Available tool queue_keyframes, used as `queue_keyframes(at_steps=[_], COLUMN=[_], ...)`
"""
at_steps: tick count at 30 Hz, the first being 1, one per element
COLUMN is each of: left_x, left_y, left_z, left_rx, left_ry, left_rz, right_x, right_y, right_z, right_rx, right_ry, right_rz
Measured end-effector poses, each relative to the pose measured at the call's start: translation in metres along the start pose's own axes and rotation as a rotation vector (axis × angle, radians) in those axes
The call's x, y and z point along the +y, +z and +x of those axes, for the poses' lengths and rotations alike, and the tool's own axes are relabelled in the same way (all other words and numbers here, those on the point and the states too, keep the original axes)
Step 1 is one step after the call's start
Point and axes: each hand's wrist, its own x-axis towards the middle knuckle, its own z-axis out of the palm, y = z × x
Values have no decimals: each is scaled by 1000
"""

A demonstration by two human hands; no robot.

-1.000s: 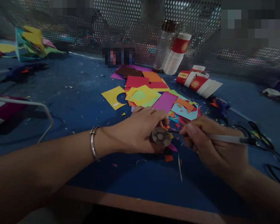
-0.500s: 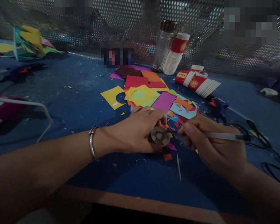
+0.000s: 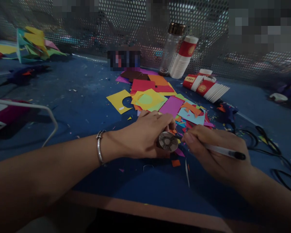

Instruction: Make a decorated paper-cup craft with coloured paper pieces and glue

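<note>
My left hand (image 3: 149,136), with a silver bangle at the wrist, is wrapped round a small round object (image 3: 168,141) whose pale flat face bears a dark ring and radiating lines. In my right hand (image 3: 215,149) is a pen (image 3: 224,150) with a clear barrel and a black end. The pen's tip is at the right edge of the round face; whether it touches is too small to tell. Beyond both hands lie coloured paper sheets, among them a yellow sheet with a round cut-out (image 3: 116,100) and a purple sheet (image 3: 172,106).
A clear bottle (image 3: 169,48) and stacked paper cups (image 3: 184,58) stand by the perforated screen. More cups (image 3: 202,85) lie on their side. Glue guns (image 3: 229,113) with black cables are at right and far left. A white cable (image 3: 48,113) curves at left.
My right hand has shifted slightly left, and the pen's black end has swung lower and towards the left. My left hand still holds the round object. The view has shifted a little.
</note>
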Motion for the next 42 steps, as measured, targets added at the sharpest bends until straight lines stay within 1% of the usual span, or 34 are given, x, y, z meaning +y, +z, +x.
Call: queue_keyframes(at_steps=[4,6,12,16,18,21,23,25,27,30,34,36,39,42], left_x=[-1,-1,-1,1,2,2,1,1,1,1,0,1,3,4], left_y=[-1,-1,-2,-3,-4,-5,-4,-4,-3,-2,-1,-1,-2,-3], left_z=[-1,-2,-1,0,0,2,3,4,5,7,7,7,8,8], left_rx=[4,4,-10,-15,-24,-37,-27,-20,-17,-12,-1,-2,-9,-21], left_ry=[3,5,-58,-87,-104,-104,-94,-95,-102,-99,-82,-90,-106,-111], left_rz=[-22,-44,-59,-51,-25,-12,-16,-20,-21,-14,-2,9,9,-4], right_x=[-3,-4,-6,-7,-7,-2,2,4,5,5,7,9,12,13], right_y=[-1,-3,-12,-15,-12,-6,-1,3,7,12,18,19,17,13], right_z=[3,6,23,38,41,39,37,35,34,33,27,22,19,20], right_rx=[-24,-45,-160,-236,-280,-337,-345,-330,-305,-253,-152,-116,-85,-98], right_ry=[-46,-38,111,178,267,477,609,691,718,683,561,464,289,150], right_rz=[-15,13,107,278,408,602,711,777,804,841,841,753,541,351])
